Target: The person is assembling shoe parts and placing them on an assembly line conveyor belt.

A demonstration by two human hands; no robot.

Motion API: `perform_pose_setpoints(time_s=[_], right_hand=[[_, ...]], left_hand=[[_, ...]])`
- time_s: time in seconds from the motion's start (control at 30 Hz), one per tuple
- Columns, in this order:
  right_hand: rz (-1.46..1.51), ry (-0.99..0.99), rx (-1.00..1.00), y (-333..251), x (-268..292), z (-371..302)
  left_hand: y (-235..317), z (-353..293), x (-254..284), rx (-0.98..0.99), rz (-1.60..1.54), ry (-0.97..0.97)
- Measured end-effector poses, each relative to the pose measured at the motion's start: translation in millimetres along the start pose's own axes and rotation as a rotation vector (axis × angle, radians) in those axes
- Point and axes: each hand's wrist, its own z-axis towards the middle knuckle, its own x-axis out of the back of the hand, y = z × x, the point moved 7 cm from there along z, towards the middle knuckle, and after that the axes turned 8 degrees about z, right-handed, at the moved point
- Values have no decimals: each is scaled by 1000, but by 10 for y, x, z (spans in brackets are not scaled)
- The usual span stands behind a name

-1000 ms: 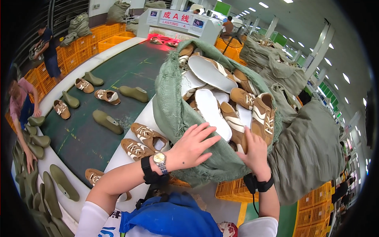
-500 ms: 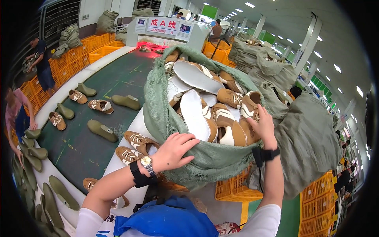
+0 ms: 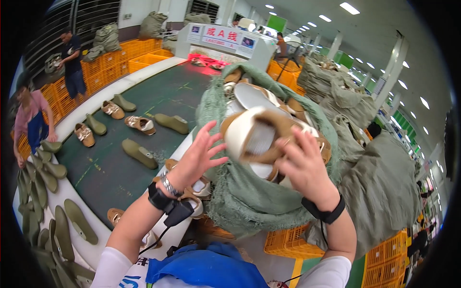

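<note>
My right hand (image 3: 307, 163) grips a brown and white shoe (image 3: 240, 134), raised over the mouth of a big green woven sack (image 3: 225, 192). The shoe is blurred by motion, its opening turned toward me. To its left my left hand (image 3: 197, 153) has its fingers spread and holds nothing, close to the shoe but seemingly apart from it. Inside the sack lie more brown and white shoes (image 3: 326, 149), several with pale undersides (image 3: 252, 96) facing up. Some of them are hidden behind the raised shoe and my right hand.
Left of the sack runs a green conveyor belt (image 3: 158, 101) carrying shoes and olive shoe lasts (image 3: 139, 153). More lasts (image 3: 79, 221) crowd the white ledge at lower left. Two people stand beyond the belt. Orange crates (image 3: 293, 242) and grey sacks (image 3: 379, 177) are on the right.
A shoe has come up out of the sack in my right hand. My left hand has left the sack's rim and opened beside the shoe. The view has shifted slightly.
</note>
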Motion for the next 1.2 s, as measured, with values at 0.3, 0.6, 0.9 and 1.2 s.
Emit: perform_pose_setpoints(time_s=[0.3,0.6,0.9,1.2], right_hand=[[278,118,-350,208,-208,-103],[787,149,-1320,1006,-473,-1543],[1730,939,-838,579,-10,-1146],[2347,125,-1044,-1346,-2002,28]], left_hand=[[48,-740,669,81,4,150],[-1010,-2378,1998,85,-325,892],[-1986,-2980,2274,496,-73,1022],[-1980,-2796,1957,727,11,886]])
